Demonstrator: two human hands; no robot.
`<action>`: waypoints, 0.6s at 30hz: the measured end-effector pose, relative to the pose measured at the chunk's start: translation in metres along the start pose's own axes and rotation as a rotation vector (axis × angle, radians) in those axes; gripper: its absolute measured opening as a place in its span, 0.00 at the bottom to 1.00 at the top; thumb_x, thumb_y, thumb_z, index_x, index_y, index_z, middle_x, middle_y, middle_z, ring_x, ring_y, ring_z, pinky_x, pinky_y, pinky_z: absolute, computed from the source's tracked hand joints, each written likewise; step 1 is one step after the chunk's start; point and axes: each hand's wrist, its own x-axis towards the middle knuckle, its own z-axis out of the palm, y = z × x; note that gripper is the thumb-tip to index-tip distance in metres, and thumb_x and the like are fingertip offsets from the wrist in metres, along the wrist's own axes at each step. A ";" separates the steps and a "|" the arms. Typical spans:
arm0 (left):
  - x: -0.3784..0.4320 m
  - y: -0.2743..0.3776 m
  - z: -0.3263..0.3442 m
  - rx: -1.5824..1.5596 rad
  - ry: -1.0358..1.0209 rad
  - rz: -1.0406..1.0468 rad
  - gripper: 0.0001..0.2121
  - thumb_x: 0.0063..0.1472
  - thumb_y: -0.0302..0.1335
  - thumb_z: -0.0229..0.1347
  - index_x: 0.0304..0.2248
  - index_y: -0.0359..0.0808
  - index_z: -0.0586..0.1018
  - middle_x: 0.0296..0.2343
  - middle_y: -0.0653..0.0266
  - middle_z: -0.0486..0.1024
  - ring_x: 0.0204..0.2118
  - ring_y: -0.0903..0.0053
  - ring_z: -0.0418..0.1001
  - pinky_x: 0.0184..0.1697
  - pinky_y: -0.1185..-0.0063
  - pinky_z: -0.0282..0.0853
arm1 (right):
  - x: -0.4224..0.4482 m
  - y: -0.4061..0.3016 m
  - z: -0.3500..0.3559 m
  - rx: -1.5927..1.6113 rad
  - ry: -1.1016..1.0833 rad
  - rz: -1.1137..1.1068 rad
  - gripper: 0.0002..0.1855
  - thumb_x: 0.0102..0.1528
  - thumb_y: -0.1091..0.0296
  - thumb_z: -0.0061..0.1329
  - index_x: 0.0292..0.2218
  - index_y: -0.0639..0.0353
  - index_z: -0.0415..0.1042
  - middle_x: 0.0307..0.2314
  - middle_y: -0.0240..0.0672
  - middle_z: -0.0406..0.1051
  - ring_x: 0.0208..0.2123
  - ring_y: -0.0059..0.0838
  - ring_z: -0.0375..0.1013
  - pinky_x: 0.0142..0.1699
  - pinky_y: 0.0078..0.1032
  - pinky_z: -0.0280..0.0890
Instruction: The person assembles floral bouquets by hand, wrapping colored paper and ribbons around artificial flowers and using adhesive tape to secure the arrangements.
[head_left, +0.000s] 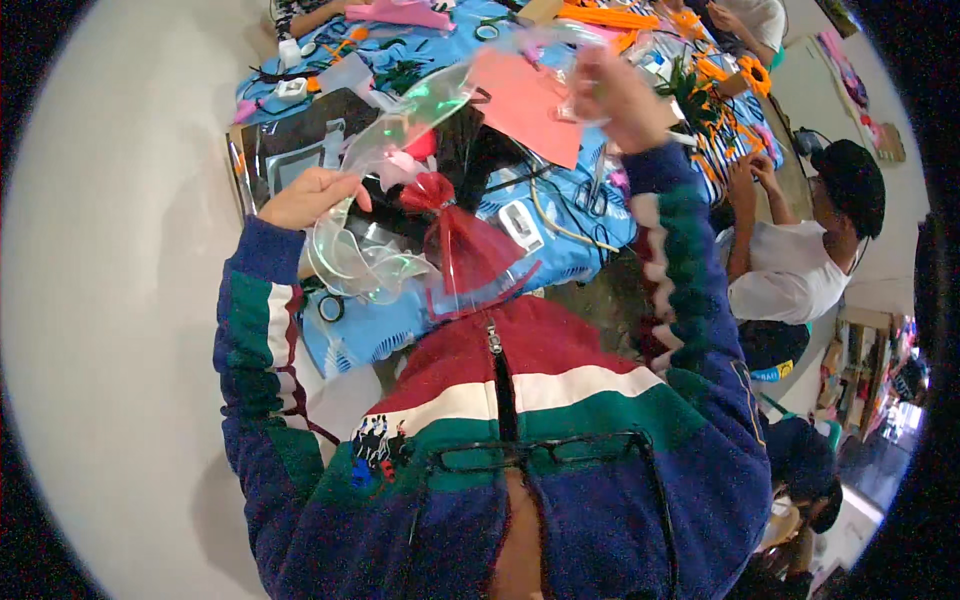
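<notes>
A sheer, iridescent ribbon (420, 109) with pale wavy edges is stretched in an arc between my hands. My left hand (319, 196) pinches it between thumb and fingers, and its loose curls (356, 262) hang below that hand. My right hand (619, 97) is raised at the far right end; it is motion-blurred, with clear material about its fingers. Between my arms lies a small bouquet wrapped in red sheer material (469, 247), gathered at a tied neck. A pale pink flower (401, 169) shows at its top, partly behind the ribbon.
Blue plastic sheeting (375, 330) covers the table. On it are a coral paper sheet (525, 105), scissors (592, 191), a white tape holder (521, 227), a tape roll (331, 307) and orange pipe cleaners (607, 16). A person (795, 247) sits at the right; others work around.
</notes>
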 end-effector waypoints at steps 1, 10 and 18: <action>0.009 0.012 0.009 -0.047 -0.025 0.071 0.17 0.56 0.37 0.41 0.22 0.32 0.74 0.10 0.78 0.56 0.15 0.91 0.55 0.19 0.89 0.50 | 0.009 0.021 0.011 -0.569 -0.009 -0.144 0.15 0.54 0.61 0.30 0.24 0.59 0.64 0.19 0.27 0.63 0.13 0.16 0.57 0.17 0.11 0.52; 0.004 0.026 0.023 -0.240 -0.107 0.203 0.23 0.57 0.42 0.37 0.19 0.31 0.74 0.06 0.76 0.53 0.12 0.90 0.51 0.19 0.89 0.48 | -0.016 0.045 0.133 0.669 -0.354 0.504 0.16 0.52 0.57 0.36 0.21 0.58 0.66 0.18 0.29 0.65 0.21 0.19 0.64 0.29 0.19 0.61; 0.000 0.016 0.018 -0.275 -0.013 0.055 0.24 0.56 0.46 0.36 0.21 0.32 0.74 0.07 0.78 0.55 0.12 0.92 0.51 0.16 0.90 0.45 | -0.061 0.055 0.174 1.008 -0.416 0.650 0.12 0.51 0.64 0.38 0.36 0.60 0.61 0.25 0.33 0.66 0.28 0.23 0.67 0.32 0.23 0.65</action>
